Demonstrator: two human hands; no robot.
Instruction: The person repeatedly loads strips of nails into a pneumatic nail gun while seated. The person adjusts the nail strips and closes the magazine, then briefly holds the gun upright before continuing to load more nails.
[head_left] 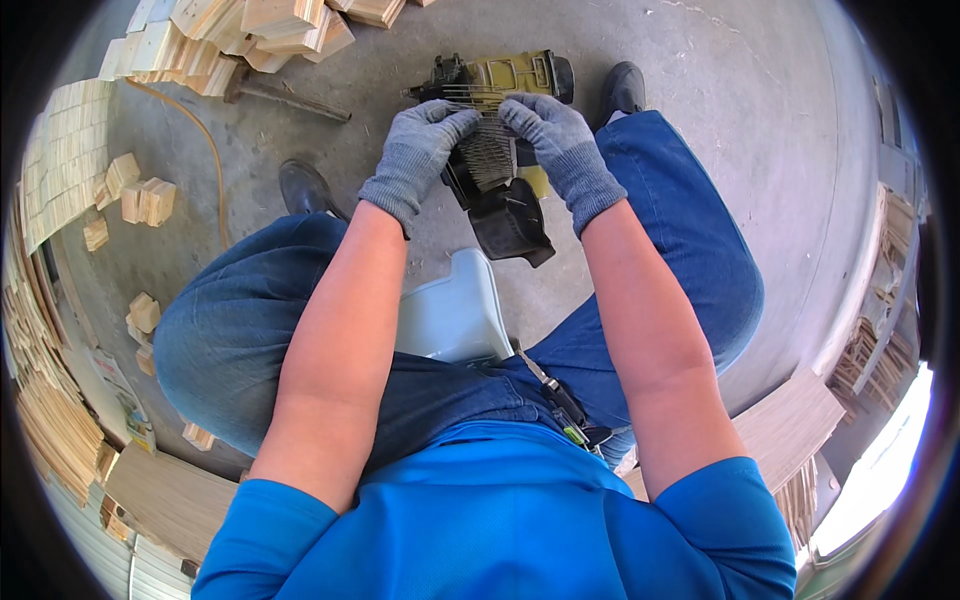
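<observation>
Between my two grey-gloved hands is a coil of thin collated nails (487,152), its shanks packed side by side. My left hand (425,150) pinches its left upper edge between thumb and fingers. On the opposite edge, my right hand (560,145) grips it the same way. Just below lies a yellow and black nail gun (515,72) on the concrete floor, its body beyond my hands. The gun's black magazine cover (508,218) hangs open toward me. The coil hides part of the magazine, so I cannot tell how far in it sits.
A light blue plastic stool (455,310) is under me, between my legs. Stacked wood blocks (270,30), a hammer (295,100) and an orange-brown hose (213,150) lie at the far left. Loose wood blocks (148,202) and piled strips (55,410) line the left side.
</observation>
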